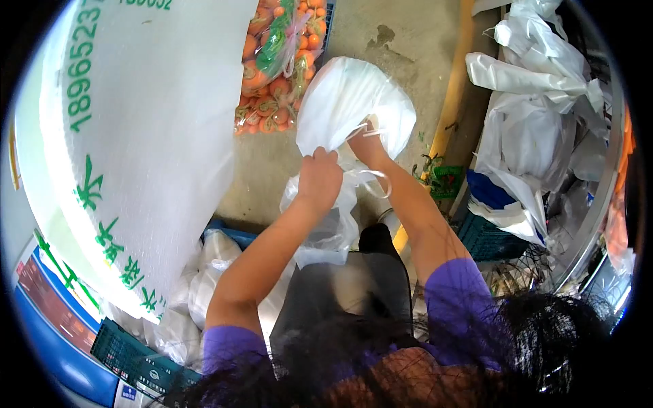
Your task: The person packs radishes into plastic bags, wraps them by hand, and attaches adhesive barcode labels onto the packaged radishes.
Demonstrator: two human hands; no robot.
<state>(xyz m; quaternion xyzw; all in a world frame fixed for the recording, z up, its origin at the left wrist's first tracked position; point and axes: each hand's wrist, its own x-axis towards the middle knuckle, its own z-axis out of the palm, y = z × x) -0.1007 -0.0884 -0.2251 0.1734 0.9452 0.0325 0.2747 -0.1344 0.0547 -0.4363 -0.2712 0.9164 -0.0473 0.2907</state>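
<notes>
A full white plastic bag (354,95) is in front of me at the centre, rounded and opaque, its contents hidden. My left hand (321,173) has its fingers closed on the near left edge of this bag. At its near right side, my right hand (367,141) reaches against the plastic, with fingers partly hidden by the bag and its loose strips. A thin handle loop hangs by my right wrist. Below my left hand, a translucent plastic bag (326,228) hangs above my lap.
Bagged orange-red tomatoes (272,102) lie beyond on the left. A large white sheet with green writing (156,136) fills the left side. Piled white bags (530,136) and a dark green crate (486,236) stand on the right. Another green crate (139,360) is at lower left.
</notes>
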